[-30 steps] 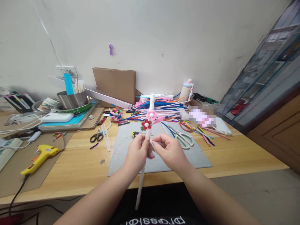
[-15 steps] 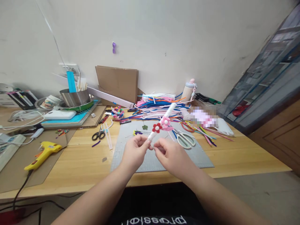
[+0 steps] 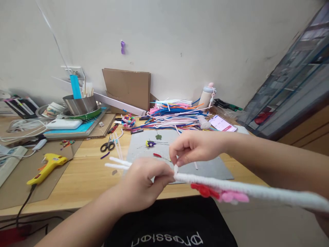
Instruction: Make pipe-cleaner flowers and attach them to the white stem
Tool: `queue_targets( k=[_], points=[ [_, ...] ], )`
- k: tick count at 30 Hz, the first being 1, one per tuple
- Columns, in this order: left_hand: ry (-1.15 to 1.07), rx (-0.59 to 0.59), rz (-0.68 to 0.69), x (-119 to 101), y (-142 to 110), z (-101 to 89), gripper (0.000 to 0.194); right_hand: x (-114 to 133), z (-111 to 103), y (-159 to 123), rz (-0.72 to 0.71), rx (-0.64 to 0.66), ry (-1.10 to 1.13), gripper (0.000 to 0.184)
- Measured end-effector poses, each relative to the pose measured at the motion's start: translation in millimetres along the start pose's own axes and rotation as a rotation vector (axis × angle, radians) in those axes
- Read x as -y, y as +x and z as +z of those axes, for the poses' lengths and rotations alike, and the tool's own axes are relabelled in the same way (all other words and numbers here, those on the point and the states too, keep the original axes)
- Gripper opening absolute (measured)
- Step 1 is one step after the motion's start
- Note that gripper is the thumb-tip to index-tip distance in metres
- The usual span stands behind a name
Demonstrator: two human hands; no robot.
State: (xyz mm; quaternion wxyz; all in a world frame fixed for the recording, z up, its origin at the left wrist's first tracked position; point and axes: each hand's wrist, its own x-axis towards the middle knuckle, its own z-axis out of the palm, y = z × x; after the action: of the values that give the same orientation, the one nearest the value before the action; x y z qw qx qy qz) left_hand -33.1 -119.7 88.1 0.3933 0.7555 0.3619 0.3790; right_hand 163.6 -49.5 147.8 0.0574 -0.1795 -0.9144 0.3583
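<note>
My left hand (image 3: 146, 183) is closed round a white stick wrapped in fuzzy pipe cleaner (image 3: 244, 188). The stick runs from its fingertips out to the right, and two loose white pipe-cleaner ends (image 3: 118, 163) stick out on the other side. A red flower (image 3: 204, 190) and a pink flower (image 3: 235, 196) hang from the stick's underside. Just above, my right hand (image 3: 197, 149) pinches a short white pipe-cleaner end (image 3: 176, 168) that stands up at the left fingertips. Behind, on the grey mat (image 3: 216, 168), lie a green flower (image 3: 158, 137) and a purple-and-yellow flower (image 3: 150, 143) on wires.
Black-handled scissors (image 3: 107, 146) lie left of the mat, with a yellow glue gun (image 3: 47, 168) farther left. A pile of pipe cleaners (image 3: 174, 115) lies at the back. A phone (image 3: 223, 123) and a bottle (image 3: 206, 96) are at the back right.
The stick has swung from pointing away from me to pointing right, its flowers now underneath. My right hand has risen above the stick, and its forearm now covers the white-handled scissors.
</note>
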Motion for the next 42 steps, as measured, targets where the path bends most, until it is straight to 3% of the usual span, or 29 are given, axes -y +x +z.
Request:
queue_targets(
  k=[2, 6, 10, 13, 16, 24, 30, 37, 42],
  points=[
    [-0.090, -0.121, -0.042, -2.7, 1.3, 0.6, 0.005, -11.0, 9.3, 0.8, -0.010, -0.134, 0.235, 0.016],
    [-0.359, -0.396, -0.123, 2.4, 15.5, 7.8, 0.006, -22.1, 42.9, 9.9, 0.058, -0.579, 0.565, 0.025],
    [-0.467, -0.517, -0.163, 11.6, 32.9, 15.5, 0.012, -22.3, 68.7, 27.3, 0.092, -0.888, 0.747, 0.019],
    [-0.532, -0.578, -0.190, 17.2, 40.2, 19.7, 0.020, -23.3, 78.0, 36.9, 0.138, -1.015, 0.796, 0.017],
    [-0.640, -0.589, -0.220, 21.1, 44.4, 22.1, 0.033, -27.3, 80.9, 40.2, 0.165, -1.030, 0.820, 0.018],
    [-0.731, -0.431, -0.356, 29.0, 56.3, 24.6, 0.021, -42.9, 69.7, 31.8, 0.183, -0.925, 0.921, 0.020],
    [-0.719, -0.469, -0.408, 40.5, 65.3, 35.9, 0.021, -67.8, 67.9, 30.0, 0.264, -0.823, 1.017, 0.024],
    [-0.776, -0.524, -0.446, 64.5, 77.7, 53.7, 0.029, -90.6, 66.4, 30.0, 0.364, -0.830, 1.025, 0.027],
    [-0.808, -0.542, -0.426, 69.8, 84.8, 65.1, 0.031, -103.4, 64.0, 28.4, 0.393, -0.852, 1.050, 0.025]
  ],
)
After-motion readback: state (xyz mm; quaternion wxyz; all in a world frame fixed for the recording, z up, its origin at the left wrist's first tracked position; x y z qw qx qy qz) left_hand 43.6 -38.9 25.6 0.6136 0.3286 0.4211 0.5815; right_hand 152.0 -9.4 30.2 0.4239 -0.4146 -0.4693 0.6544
